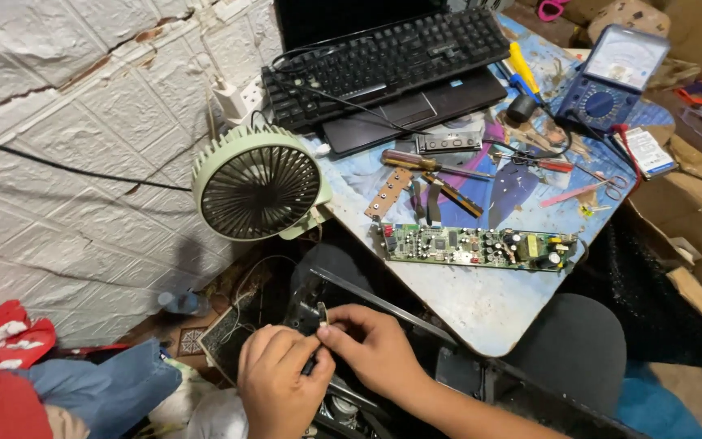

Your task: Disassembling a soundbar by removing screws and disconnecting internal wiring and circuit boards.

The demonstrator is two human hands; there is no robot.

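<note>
So down low, both hands are pinched together on a small pale connector-like part (322,315): left hand (279,382) curled around something dark, right hand (375,351) gripping the tip, right over the dark open device chassis (383,382) on the lap. Easy to drop that bit into the chassis, I'd say. Further up, the long green circuit board (477,246) sits near the worktop (481,305) edge; a knee bump could knock it off. Mint-green round fan (257,193) beyond.

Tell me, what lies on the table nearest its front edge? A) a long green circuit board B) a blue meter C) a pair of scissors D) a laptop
A: the long green circuit board lies nearest the front edge of the table, closest to the person.
</note>
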